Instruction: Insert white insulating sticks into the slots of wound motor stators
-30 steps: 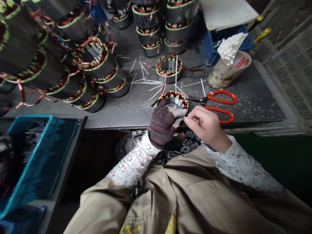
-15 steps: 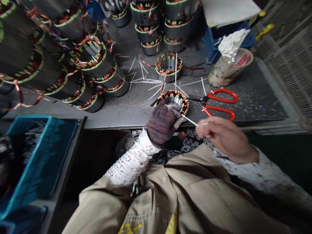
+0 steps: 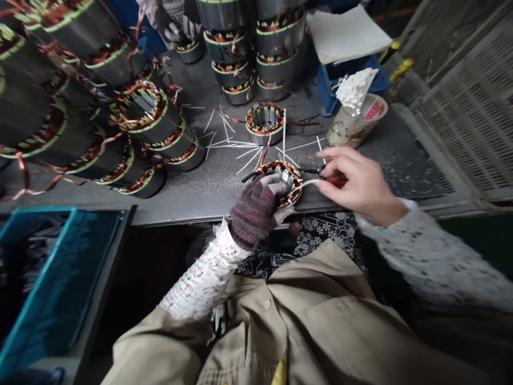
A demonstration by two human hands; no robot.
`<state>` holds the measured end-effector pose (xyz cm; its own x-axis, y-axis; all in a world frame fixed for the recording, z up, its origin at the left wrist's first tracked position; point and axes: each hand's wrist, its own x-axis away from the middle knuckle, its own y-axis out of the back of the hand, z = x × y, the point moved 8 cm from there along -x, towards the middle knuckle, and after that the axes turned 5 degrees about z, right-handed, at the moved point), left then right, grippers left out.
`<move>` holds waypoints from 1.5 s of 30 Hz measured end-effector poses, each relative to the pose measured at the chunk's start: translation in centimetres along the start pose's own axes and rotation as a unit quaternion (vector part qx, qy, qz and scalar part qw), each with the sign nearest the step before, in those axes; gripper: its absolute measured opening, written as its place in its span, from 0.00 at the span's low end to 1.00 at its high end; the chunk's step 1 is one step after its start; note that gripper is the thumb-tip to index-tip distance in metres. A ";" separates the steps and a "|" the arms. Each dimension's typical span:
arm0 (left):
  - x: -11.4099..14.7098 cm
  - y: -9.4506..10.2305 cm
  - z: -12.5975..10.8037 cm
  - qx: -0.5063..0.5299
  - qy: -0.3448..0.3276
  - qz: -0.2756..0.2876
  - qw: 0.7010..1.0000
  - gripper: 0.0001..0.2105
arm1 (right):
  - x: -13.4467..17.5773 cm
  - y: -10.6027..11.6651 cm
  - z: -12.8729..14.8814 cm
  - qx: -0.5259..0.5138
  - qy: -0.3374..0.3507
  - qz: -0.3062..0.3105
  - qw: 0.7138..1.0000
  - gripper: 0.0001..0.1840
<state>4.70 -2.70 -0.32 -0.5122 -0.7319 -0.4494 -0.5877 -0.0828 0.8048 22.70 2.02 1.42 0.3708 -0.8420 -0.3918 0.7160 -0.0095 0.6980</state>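
My left hand [image 3: 256, 208], in a dark knitted glove with pale fingertips, grips a motor stator [image 3: 297, 199] at the bench's front edge. Its fingers reach over the ring into the bore. Copper windings and a pale green rim show on the stator. A white cord [image 3: 308, 183] runs from its right side to my bare right hand [image 3: 356, 179], which pinches the cord near the thumb. Behind those fingers lie scissors [image 3: 315, 170] with red handles, mostly covered by the hand. Another wound stator [image 3: 264, 138] stands just beyond.
Stacked stators [image 3: 160, 123] crowd the left, with more stacks [image 3: 236, 96] at the back. Loose white cords [image 3: 228, 144] lie on the bench. A cup [image 3: 344, 131] of white sticks stands right, before a blue bin [image 3: 327, 91]. Another person's gloved hands [image 3: 176, 29] touch a far stator.
My right hand has moved up over the scissors, and the white cord now bends toward it. My left hand stays on the stator. The whole view has shifted slightly.
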 end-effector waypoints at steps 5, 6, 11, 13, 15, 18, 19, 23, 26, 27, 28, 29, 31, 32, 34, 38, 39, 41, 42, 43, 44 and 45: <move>-0.3 -1.3 -1.0 -0.186 0.013 0.062 0.980 0.23 | 1.6 -0.2 -7.9 0.317 -0.039 0.225 0.921 0.32; -0.4 -1.5 -1.1 -0.209 0.013 0.074 0.975 0.22 | 1.4 -0.4 -8.5 0.348 -0.037 0.234 0.907 0.34; -0.5 -0.9 -0.5 -0.223 -0.036 0.101 0.969 0.23 | 0.5 -1.0 -7.1 0.365 -0.025 0.217 0.905 0.32; -0.2 -0.2 -0.3 -0.210 -0.073 0.092 0.971 0.23 | 0.3 -1.1 -5.7 0.296 -0.015 0.186 0.937 0.29; 0.1 0.3 -0.1 -0.199 -0.102 0.087 0.971 0.24 | 0.0 -1.4 -4.2 0.247 0.001 0.153 0.957 0.26; 0.4 0.3 0.4 -0.196 -0.112 0.095 0.970 0.25 | -0.6 -2.6 -2.5 0.274 0.027 0.135 0.952 0.25; 0.4 0.2 0.5 -0.198 -0.108 0.097 0.969 0.25 | -0.9 -3.0 -2.2 0.295 0.032 0.137 0.945 0.25; 0.3 0.0 0.6 -0.206 -0.100 0.094 0.969 0.23 | -0.8 -3.3 -2.4 0.324 0.028 0.166 0.931 0.20; 0.4 -0.2 0.8 -0.191 -0.092 0.105 0.972 0.23 | 0.2 -2.3 -2.3 0.309 0.059 0.189 0.930 0.22; 0.4 -0.3 0.9 -0.184 -0.089 0.109 0.973 0.22 | 0.5 -2.0 -2.0 0.306 0.075 0.196 0.928 0.23; 0.5 -0.3 0.9 -0.176 -0.088 0.110 0.974 0.22 | 0.8 -1.7 -1.8 0.307 0.089 0.204 0.925 0.24; 0.5 -0.3 0.9 -0.167 -0.090 0.108 0.976 0.22 | 0.9 -1.5 -1.6 0.311 0.098 0.213 0.921 0.24; 0.6 -0.2 0.8 -0.150 -0.095 0.094 0.980 0.22 | 1.1 -1.2 -1.3 0.323 0.100 0.226 0.914 0.23; 0.6 -0.1 0.8 -0.143 -0.096 0.084 0.981 0.22 | 1.1 -1.2 -1.1 0.325 0.100 0.230 0.912 0.22; 0.6 0.1 0.6 -0.142 -0.097 0.061 0.983 0.20 | 1.3 -1.4 -0.4 0.318 0.115 0.236 0.911 0.20; 0.6 0.3 0.3 -0.171 -0.100 0.042 0.979 0.19 | 1.9 -2.1 1.4 0.272 0.156 0.220 0.924 0.20; 0.6 0.3 0.3 -0.181 -0.096 0.045 0.978 0.19 | 2.0 -2.3 1.7 0.262 0.155 0.219 0.927 0.19; 0.4 0.1 0.5 -0.196 -0.081 0.063 0.975 0.21 | 2.2 -2.8 1.7 0.249 0.146 0.230 0.929 0.18; 0.3 -0.1 0.6 -0.200 -0.074 0.075 0.974 0.21 | 2.2 -3.0 1.5 0.247 0.136 0.235 0.930 0.17; 0.3 -0.3 0.6 -0.200 -0.067 0.086 0.974 0.23 | 2.2 -3.1 1.1 0.247 0.120 0.237 0.932 0.17; 0.2 -0.4 0.7 -0.198 -0.058 0.092 0.974 0.24 | 2.0 -3.0 0.3 0.250 0.095 0.231 0.936 0.16; 0.2 -0.5 0.7 -0.195 -0.047 0.094 0.975 0.25 | 1.8 -2.7 -0.8 0.255 0.058 0.215 0.941 0.17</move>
<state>4.44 -2.33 -1.07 -0.6532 -0.6957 -0.2988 -0.2053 -0.2170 0.9543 21.91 0.93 -1.69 0.6454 -0.7623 -0.0493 0.1183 0.0360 0.9923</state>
